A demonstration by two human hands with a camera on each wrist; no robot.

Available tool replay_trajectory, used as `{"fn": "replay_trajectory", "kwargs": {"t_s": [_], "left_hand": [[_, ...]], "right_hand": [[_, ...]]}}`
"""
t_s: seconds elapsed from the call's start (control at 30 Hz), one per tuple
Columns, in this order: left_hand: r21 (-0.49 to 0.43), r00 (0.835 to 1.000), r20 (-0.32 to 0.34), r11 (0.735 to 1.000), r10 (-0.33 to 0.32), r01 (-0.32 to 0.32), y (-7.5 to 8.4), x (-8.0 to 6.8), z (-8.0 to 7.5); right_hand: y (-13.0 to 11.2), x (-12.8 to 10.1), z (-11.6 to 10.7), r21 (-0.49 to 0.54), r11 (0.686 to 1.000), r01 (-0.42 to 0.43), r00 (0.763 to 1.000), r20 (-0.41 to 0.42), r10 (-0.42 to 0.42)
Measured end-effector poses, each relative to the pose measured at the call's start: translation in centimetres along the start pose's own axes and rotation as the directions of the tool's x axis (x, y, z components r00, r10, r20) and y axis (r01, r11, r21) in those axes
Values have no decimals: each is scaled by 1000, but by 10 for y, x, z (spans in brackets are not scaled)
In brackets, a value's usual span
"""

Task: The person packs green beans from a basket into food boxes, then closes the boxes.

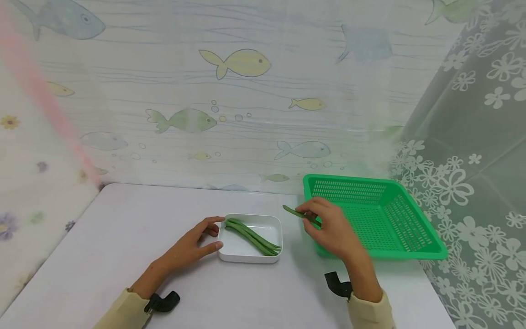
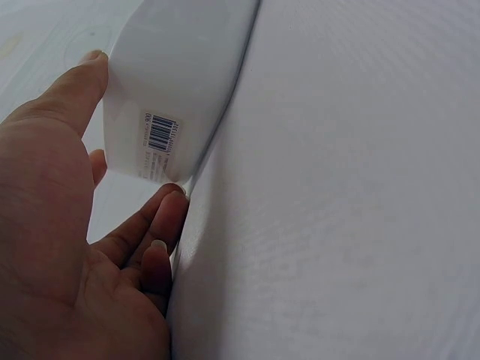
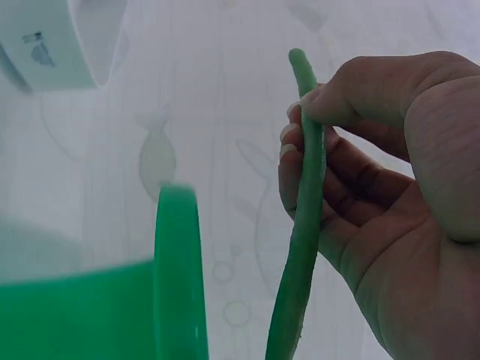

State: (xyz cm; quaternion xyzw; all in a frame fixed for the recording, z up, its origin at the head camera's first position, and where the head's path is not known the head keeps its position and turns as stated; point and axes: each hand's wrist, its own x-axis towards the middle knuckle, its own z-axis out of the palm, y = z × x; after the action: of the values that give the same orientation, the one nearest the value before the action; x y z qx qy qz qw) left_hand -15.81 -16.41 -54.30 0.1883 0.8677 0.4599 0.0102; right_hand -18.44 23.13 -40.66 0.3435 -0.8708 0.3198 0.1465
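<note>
A white rectangular dish (image 1: 269,223) sits mid-table with a few green beans (image 1: 252,236) lying in it. My left hand (image 1: 193,244) steadies the dish at its left side, thumb and fingers against the wall; the left wrist view shows the dish (image 2: 169,97) with a barcode label between my fingers (image 2: 154,225). My right hand (image 1: 333,228) pinches a single green bean (image 1: 297,214) between thumb and fingers, held above the table between the dish and a green basket (image 1: 407,249). In the right wrist view the bean (image 3: 304,225) runs upright along my fingers.
The green perforated basket stands at the right, its rim (image 3: 180,277) close to my right hand. A fish-print curtain (image 1: 242,91) hangs behind the white table (image 1: 123,237), and a flowered curtain (image 1: 472,160) closes the right side.
</note>
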Motion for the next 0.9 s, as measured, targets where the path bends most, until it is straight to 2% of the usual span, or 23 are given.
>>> {"fn": "replay_trajectory", "kwargs": {"t_s": [0.2, 0.57, 0.9], "left_hand": [[-5, 1000, 0, 1000, 6, -6, 2, 0, -1], [6, 1000, 0, 1000, 4, -4, 3, -1, -1], [-4, 1000, 5, 1000, 6, -6, 0, 0, -2]], "right_hand": [[-10, 11, 13, 44, 999, 22, 1000, 8, -23], [-16, 29, 46, 143, 989, 34, 996, 79, -45], [-20, 43, 69, 204, 979, 8, 996, 90, -27]]}}
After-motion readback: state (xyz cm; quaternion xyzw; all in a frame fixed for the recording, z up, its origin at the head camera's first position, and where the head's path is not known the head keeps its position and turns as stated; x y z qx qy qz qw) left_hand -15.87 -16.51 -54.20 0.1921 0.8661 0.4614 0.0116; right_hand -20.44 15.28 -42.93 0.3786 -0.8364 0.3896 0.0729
